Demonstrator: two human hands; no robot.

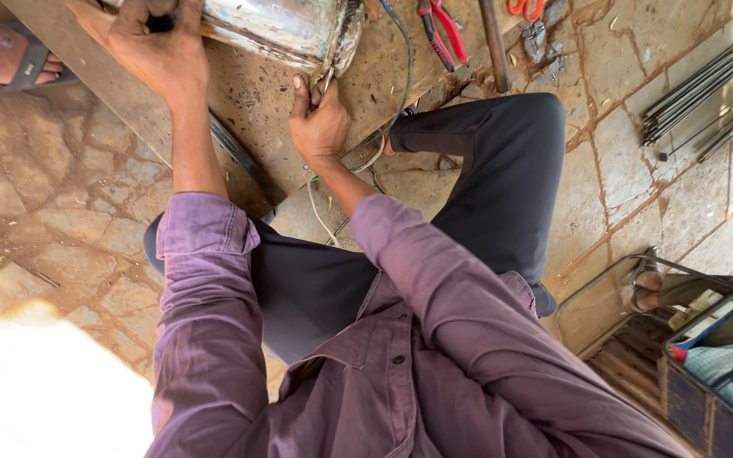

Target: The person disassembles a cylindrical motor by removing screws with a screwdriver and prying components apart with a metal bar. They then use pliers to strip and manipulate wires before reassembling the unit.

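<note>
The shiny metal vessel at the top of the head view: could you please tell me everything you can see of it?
The metal vessel is a rounded, dented, silvery container, cut off by the top edge. It lies on its side on a worn wooden board. The left hand presses on its upper left part; the right hand grips at its rim. Its inside is not visible.

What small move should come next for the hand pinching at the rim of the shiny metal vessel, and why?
Probably a short pull or twist by the right hand, with the left hand bracing. The right fingertips pinch something small, too hidden to identify, at the rim of the shiny dented metal vessel, while the left hand grips its far side on the wooden board.
</note>
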